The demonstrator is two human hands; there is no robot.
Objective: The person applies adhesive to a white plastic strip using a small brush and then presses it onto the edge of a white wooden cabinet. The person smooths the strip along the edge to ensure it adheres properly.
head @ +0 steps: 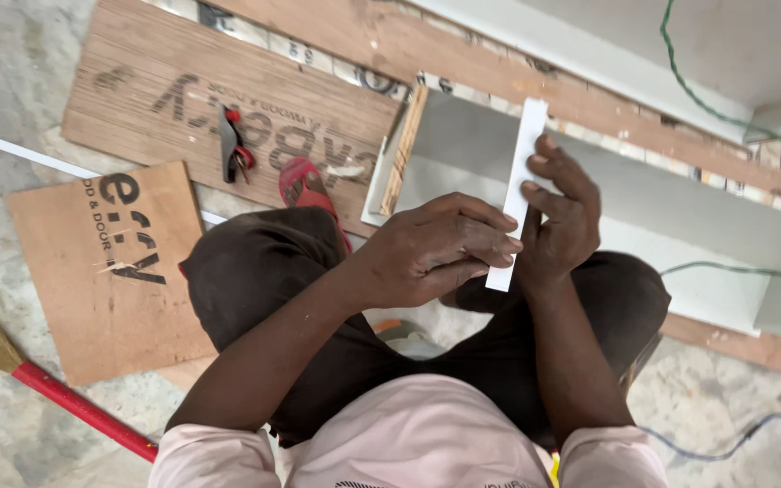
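A narrow white strip [527,145] stands upright in front of me, held by both hands. My left hand [436,248] is curled around its lower part, fingertips pressed on its face. My right hand [562,217] backs the strip from the right, fingers spread along its edge. I am crouched, with dark trousers [255,271] and a pink shirt below the hands. Behind the strip lies a grey-white panel [644,208] with a thin wooden batten [404,149] along its left end.
Two printed plywood boards [110,271] lie on the stone floor at left, with red-handled pliers [232,145] on the far one. A red sandal [305,185] shows by my knee. A broom with a red handle [74,402] lies lower left. Green cables [707,108] cross at right.
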